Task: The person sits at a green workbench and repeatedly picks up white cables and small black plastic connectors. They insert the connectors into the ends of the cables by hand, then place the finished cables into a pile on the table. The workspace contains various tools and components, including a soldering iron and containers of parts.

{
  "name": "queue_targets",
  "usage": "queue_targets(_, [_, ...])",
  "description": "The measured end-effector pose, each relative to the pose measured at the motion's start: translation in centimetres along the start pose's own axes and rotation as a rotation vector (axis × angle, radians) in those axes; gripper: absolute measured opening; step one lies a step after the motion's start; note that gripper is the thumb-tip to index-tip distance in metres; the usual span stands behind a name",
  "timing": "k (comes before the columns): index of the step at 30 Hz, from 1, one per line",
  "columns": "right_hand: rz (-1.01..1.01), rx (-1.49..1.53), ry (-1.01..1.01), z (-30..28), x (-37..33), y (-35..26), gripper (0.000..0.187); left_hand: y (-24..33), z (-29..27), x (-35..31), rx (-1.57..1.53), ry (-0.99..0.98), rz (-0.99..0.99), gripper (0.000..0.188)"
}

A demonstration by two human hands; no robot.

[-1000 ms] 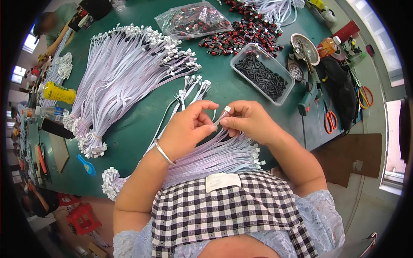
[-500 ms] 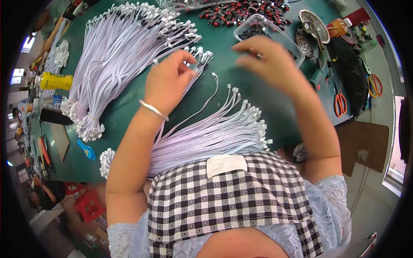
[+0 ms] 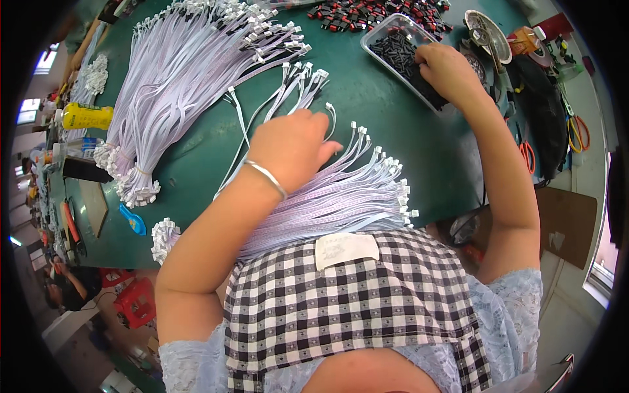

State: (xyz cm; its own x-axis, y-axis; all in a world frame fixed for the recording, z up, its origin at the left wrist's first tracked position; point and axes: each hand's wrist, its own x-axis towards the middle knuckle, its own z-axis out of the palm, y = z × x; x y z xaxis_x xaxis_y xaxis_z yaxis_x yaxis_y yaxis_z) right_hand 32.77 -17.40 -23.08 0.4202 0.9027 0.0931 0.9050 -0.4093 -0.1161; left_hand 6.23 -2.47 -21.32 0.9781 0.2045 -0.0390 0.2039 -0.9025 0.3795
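Note:
My left hand (image 3: 291,147) hovers over the near bundle of flat white ribbon cables (image 3: 314,203), at its far side. Its thumb is stretched away from the bent fingers, and nothing shows between them. Just beyond the fingertips, a single cable end (image 3: 329,107) with a small white connector curves up. My right hand (image 3: 451,73) reaches into a clear plastic box (image 3: 375,27) of short black tube pieces (image 3: 395,50). Its fingers are closed together among the pieces; whatever is between the fingertips is hidden. Several loose cables (image 3: 303,82) with white plugs lie beyond my left hand.
A large pile of white cables (image 3: 190,85) covers the far left. Red and black parts (image 3: 373,14) are heaped at the back. Metal dishes (image 3: 488,34) and orange scissors (image 3: 527,157) sit on the right. A yellow bottle (image 3: 86,116) and a blue tool (image 3: 133,220) lie left.
My right hand has moved right and down into the plastic box. My left hand has come nearer and to the right, away from the loose cable ends, and its fingers have spread.

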Motion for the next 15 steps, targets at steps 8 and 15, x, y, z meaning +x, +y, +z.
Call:
queue_targets(8, [0.058,0.115,0.007,-1.8,0.1,-1.1,0.014,-0.3,-1.6,1.3,-0.477,-0.112,-0.136,0.014])
queue_targets(15, [-0.069,0.458,0.044,-5.0,-1.6,-4.3,0.011,-0.1,-5.1,1.4,-1.063,-0.195,-0.202,0.020])
